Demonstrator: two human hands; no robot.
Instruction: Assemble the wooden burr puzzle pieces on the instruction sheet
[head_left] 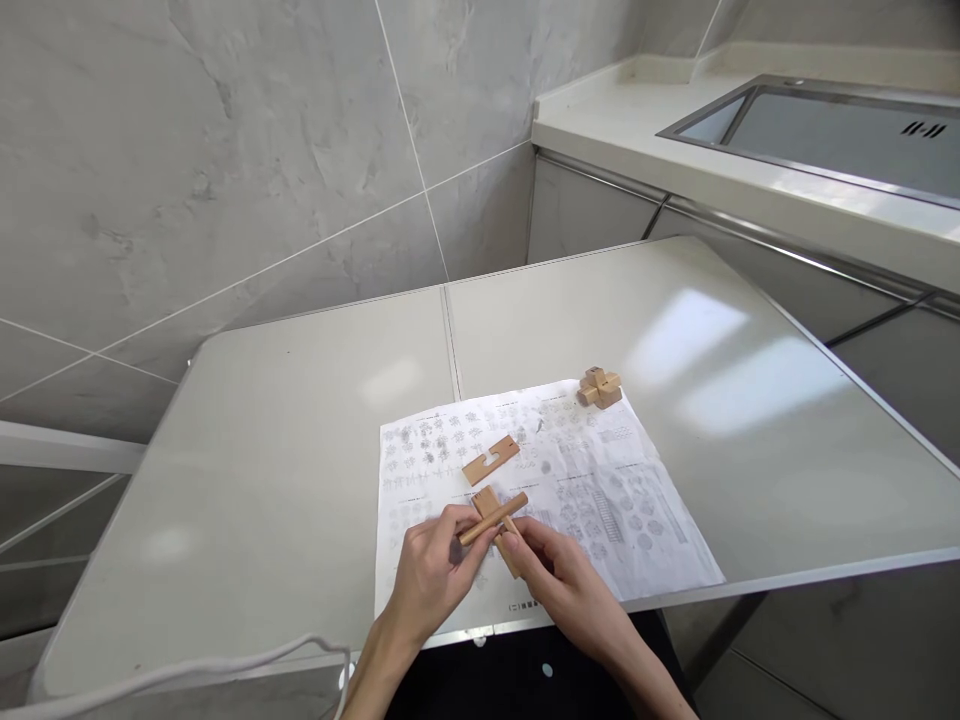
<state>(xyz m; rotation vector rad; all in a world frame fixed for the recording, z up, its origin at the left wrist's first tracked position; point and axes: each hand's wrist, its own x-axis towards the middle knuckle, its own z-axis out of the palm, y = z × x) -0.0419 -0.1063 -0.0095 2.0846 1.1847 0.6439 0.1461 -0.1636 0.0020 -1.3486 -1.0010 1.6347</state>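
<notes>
My left hand (437, 560) pinches a slim wooden puzzle stick (495, 518), which lies slantwise across a flat wooden puzzle piece (486, 497). From the other side, my right hand (551, 565) grips the flat piece near its lower part, with the fingers closed. The two pieces cross between my hands, just above the printed sheet; how far they interlock is hidden by my fingers. Beyond them, a loose flat wooden piece with a notch (480, 468) lies on the sheet.
The creased instruction sheet (645, 520) with small printed diagrams covers the table's front middle. An assembled wooden puzzle (599, 387) stands at its far right corner. The folding table (262, 470) meets a grey wall. A counter with a sink (825, 130) is at right; a white cable (225, 662) runs front left.
</notes>
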